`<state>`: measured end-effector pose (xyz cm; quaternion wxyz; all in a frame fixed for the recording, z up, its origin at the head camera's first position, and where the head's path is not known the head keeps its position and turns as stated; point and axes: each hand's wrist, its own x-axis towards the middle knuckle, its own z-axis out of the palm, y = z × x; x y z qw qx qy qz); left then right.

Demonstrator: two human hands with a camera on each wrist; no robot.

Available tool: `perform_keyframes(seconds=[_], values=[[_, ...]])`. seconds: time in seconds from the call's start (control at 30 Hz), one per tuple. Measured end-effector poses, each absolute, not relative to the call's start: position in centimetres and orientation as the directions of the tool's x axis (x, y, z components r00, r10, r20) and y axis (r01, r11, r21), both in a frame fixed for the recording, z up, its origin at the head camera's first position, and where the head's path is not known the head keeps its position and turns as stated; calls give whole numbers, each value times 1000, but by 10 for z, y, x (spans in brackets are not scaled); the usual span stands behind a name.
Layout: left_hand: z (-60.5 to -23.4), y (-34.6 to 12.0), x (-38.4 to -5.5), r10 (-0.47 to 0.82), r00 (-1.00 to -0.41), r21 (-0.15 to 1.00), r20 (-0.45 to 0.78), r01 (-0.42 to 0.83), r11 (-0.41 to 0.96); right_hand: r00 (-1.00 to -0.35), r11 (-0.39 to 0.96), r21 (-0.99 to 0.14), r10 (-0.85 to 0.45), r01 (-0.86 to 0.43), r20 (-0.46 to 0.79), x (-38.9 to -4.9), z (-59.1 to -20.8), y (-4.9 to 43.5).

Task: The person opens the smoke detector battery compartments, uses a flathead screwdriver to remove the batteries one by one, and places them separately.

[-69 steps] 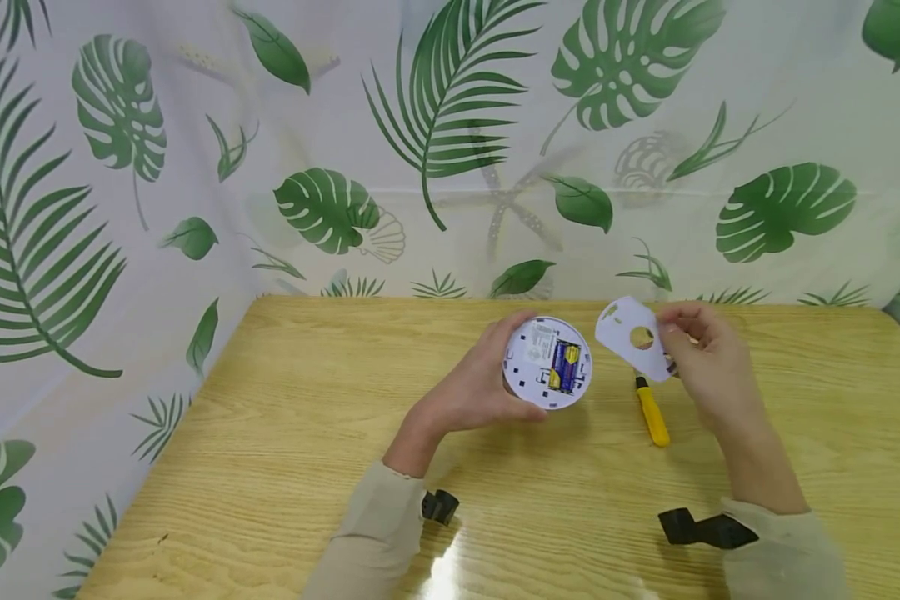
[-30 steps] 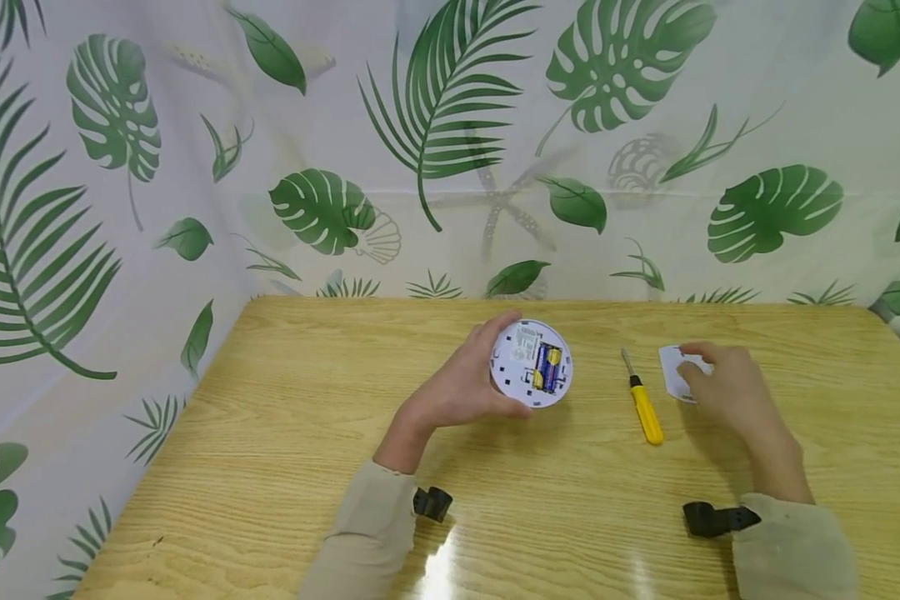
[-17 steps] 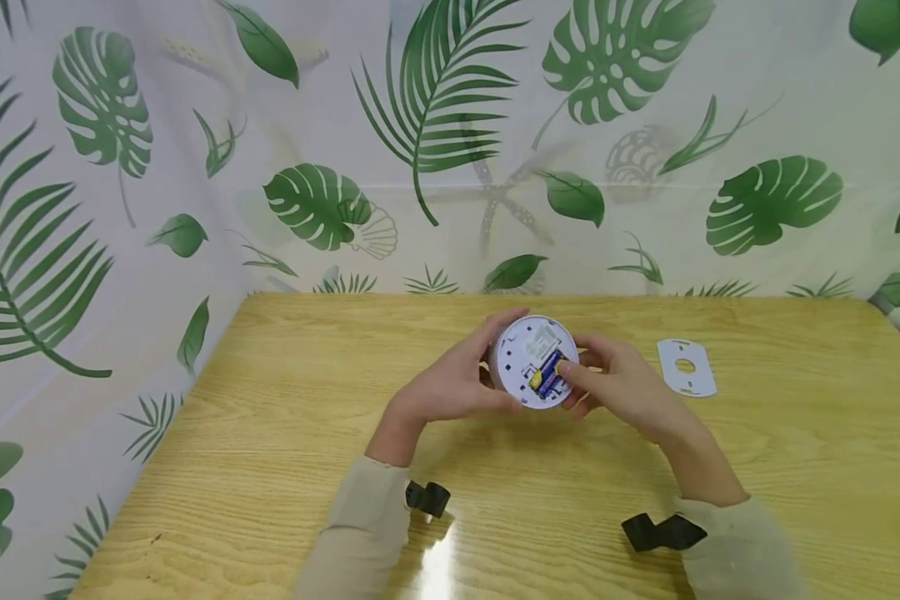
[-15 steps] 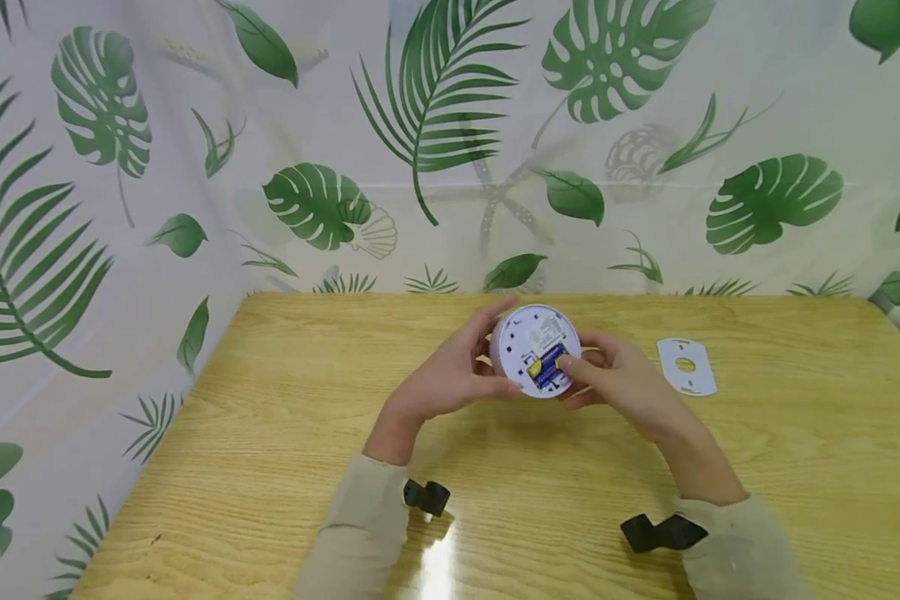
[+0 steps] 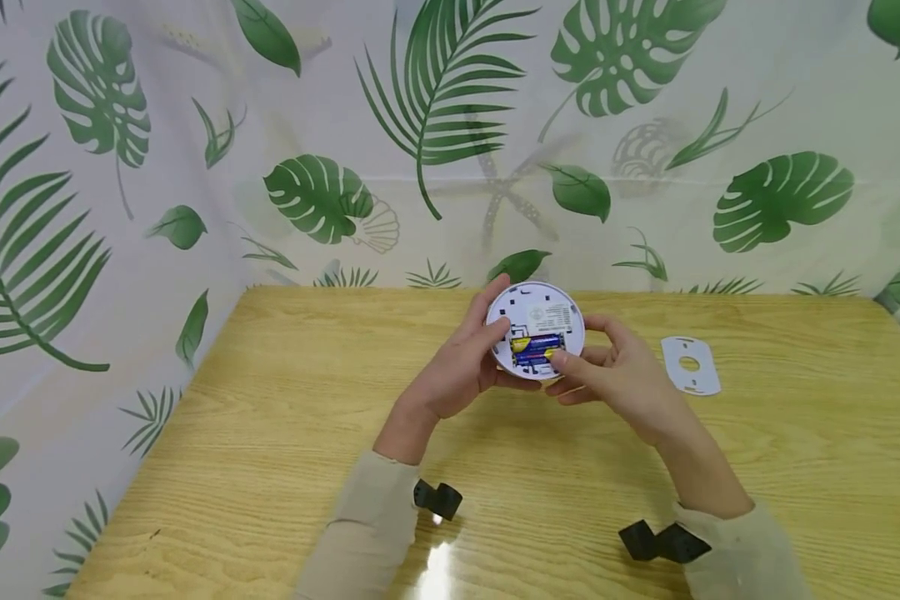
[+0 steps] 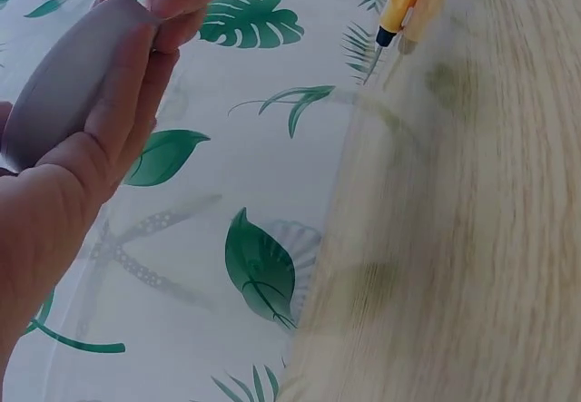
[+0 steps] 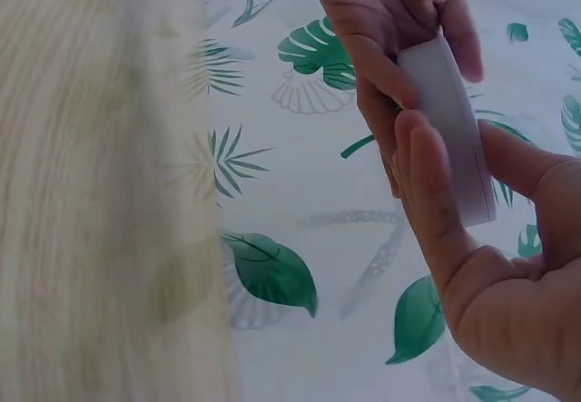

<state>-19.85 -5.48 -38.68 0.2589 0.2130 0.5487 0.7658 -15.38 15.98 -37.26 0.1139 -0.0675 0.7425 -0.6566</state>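
Observation:
A round white smoke detector [image 5: 523, 305] is held up above the table, its back toward the head camera. Blue and yellow batteries [image 5: 537, 344] sit side by side in its bay. My left hand [image 5: 450, 367] grips the left side, thumb lying on the back face and fingers behind. From the right, my right hand [image 5: 630, 379] holds the lower rim, with the thumb on the batteries' right end and the fingers under the edge. In the right wrist view the detector [image 7: 445, 130] appears edge-on between both hands. The left wrist view shows its smooth outer casing [image 6: 73, 80].
A flat white mounting plate [image 5: 701, 367] with a round central hole lies on the wooden table [image 5: 270, 433], right of my right hand. A yellow-handled screwdriver [image 6: 404, 3] shows in the left wrist view. Behind the table hangs a leaf-patterned cloth [image 5: 457, 233].
My right hand has set the mounting plate down on the table and come left to the smoke detector. The detector has turned and risen slightly; my left thumb now lies on its back.

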Motion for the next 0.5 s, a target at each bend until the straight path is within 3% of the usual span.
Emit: perform_keyframes(seconds=[0.17, 0.33, 0.4, 0.5], values=[[-385, -57, -200, 588, -807, 944, 55, -150, -294, -961, 425, -904, -266, -47, -75, -151, -364, 171], [-382, -60, -200, 575, -816, 943, 59, -144, -301, -976, 808, -583, -186, -85, -115, -155, -371, 200], [-382, -60, -200, 572, -818, 944, 59, -141, -298, -972, 879, -474, -145, -42, -183, -159, -379, 209], [-383, -60, -199, 567, -822, 945, 60, -136, -297, -940, 899, -437, -128, 24, -315, -161, -394, 218]])
